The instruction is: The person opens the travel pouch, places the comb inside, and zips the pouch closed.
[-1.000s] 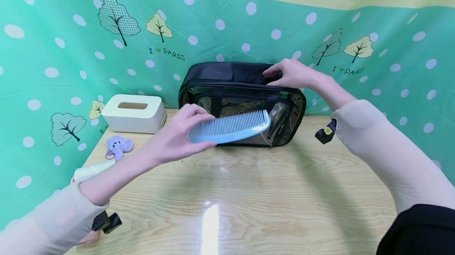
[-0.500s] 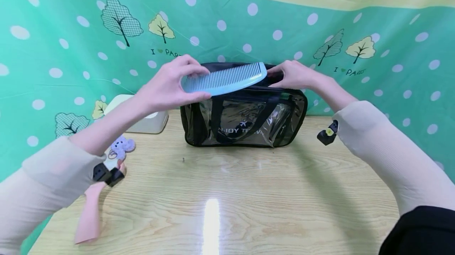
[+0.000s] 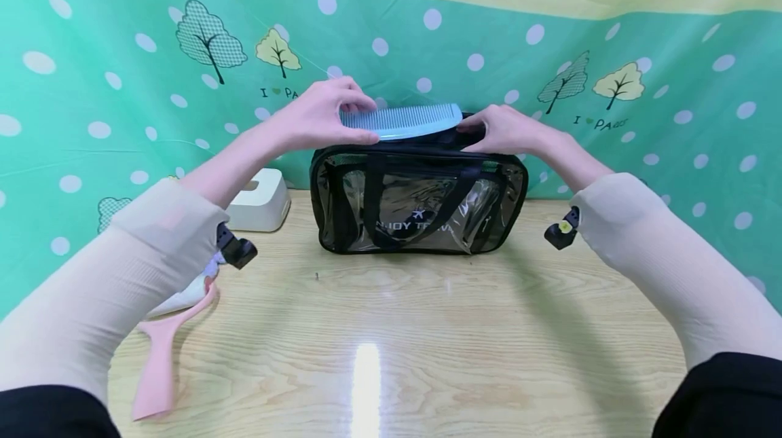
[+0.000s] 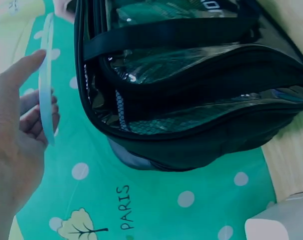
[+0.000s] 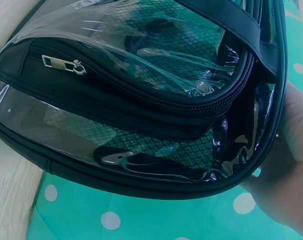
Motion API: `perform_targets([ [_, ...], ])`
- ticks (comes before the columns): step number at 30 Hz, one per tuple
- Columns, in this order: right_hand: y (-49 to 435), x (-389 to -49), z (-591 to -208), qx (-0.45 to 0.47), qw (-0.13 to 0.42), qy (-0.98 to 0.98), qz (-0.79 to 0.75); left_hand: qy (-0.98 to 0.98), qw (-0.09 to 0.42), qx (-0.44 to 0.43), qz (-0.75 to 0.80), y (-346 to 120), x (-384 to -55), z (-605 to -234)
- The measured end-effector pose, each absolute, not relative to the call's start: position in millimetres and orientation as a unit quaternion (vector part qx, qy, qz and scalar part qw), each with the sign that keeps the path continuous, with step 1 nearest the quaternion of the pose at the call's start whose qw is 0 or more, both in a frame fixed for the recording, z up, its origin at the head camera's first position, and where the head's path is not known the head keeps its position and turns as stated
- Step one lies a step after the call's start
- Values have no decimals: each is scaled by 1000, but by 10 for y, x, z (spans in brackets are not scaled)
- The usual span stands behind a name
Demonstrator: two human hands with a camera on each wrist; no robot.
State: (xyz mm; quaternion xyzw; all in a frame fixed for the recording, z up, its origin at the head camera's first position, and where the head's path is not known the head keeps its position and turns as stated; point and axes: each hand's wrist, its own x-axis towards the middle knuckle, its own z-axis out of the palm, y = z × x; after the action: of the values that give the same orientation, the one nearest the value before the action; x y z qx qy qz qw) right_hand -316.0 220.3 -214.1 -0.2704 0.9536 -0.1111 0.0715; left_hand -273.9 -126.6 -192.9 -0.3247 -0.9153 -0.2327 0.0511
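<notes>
In the head view a light blue comb (image 3: 421,122) is held level over the top of a black travel bag (image 3: 421,241) with clear panels and a strap handle. My left hand (image 3: 326,115) pinches the comb's left end between thumb and fingers, its teeth facing up. The left wrist view shows the comb (image 4: 47,95) nearly edge-on beside the bag (image 4: 191,150). At the bag's top right, my right hand (image 3: 504,129) grips the upper edge with thumb and fingers. The right wrist view has the bag's zip pull (image 5: 61,63) close up, the hand's fingers hidden behind the bag.
A pink object with a long handle (image 3: 157,370) lies on the wooden table (image 3: 458,343) at left, beside a white item partly under my left sleeve. Behind that arm stands a white tissue box (image 3: 263,204). A green dotted cloth (image 3: 391,10) hangs behind the bag.
My left hand has lifted the comb from in front of the bag to above its top, then slightly right. The bag's front lettering has come into sight. My right hand stays put.
</notes>
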Motion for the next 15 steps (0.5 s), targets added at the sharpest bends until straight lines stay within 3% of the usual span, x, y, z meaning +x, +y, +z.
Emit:
perform_targets([
  [15,2203,-3144,-2122,-262,72,958,-96,-919,-43,-338,-196,-1050,-3151,-2006],
])
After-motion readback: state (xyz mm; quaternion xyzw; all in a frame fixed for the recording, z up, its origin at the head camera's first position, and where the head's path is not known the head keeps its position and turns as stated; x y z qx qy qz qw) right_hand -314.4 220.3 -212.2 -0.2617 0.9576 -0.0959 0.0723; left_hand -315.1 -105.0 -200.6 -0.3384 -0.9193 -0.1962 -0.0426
